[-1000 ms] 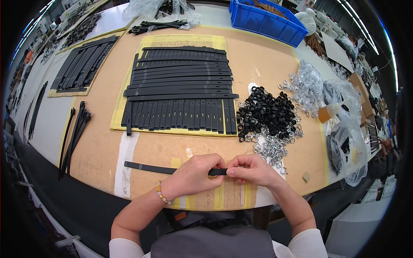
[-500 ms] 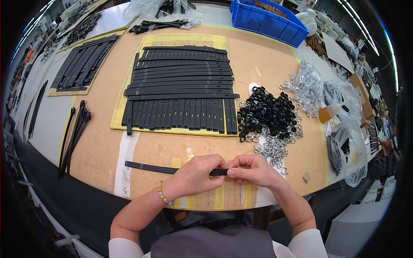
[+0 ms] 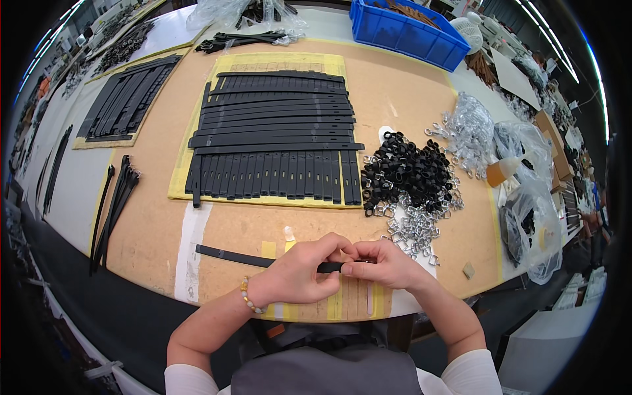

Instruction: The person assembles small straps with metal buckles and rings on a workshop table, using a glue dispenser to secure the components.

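Observation:
A narrow black strap (image 3: pixel 234 255) lies across the front of the table, its free end stretching to the left. My left hand (image 3: pixel 304 268), with a beaded bracelet at the wrist, is closed around the strap. My right hand (image 3: pixel 385 264) pinches the strap's right end, its fingers touching those of the left. Whatever sits on that end is mostly hidden by my fingers. Right of centre, beyond my right hand, is a heap of small black loops (image 3: pixel 408 164), with silver metal buckles (image 3: pixel 415 230) spilling out in front of it.
Rows of black straps cover a yellow-edged board (image 3: pixel 176 187) beyond my hands. A second strap-laden board (image 3: pixel 82 142) is at the left, near a bundle of straps (image 3: pixel 118 210). A blue crate (image 3: pixel 408 36) stands at the back. Plastic bags (image 3: pixel 471 131) and an amber bottle (image 3: pixel 501 171) are at the right.
My right hand has shifted slightly left and its fingers have closed in against my left hand. The strap's free end has slid a little to the right.

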Motion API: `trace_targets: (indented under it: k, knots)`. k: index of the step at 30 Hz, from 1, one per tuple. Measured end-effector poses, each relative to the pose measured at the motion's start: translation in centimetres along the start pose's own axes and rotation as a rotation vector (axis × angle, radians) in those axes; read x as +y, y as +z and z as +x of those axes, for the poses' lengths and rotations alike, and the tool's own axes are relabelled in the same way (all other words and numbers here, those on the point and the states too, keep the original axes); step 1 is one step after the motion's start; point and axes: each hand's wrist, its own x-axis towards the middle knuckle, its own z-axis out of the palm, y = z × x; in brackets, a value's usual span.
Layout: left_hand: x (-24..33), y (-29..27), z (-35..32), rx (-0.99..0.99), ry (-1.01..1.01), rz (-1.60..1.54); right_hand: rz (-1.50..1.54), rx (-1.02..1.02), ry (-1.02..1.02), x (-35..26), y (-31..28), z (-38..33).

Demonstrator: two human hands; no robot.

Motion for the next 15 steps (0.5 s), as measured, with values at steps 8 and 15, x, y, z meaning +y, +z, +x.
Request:
trace_targets:
  k: [8, 15]
  knots:
    - [0.2, -0.6, -0.3, -0.003, -0.053, -0.203, 0.145, 0.012, -0.171, 1.3, 2.0, 0.2]
    - [1.4, -2.4, -0.2, -0.02, -0.161, -0.046, 0.426, -0.212, -0.097, 2.0, -1.1, 0.2]
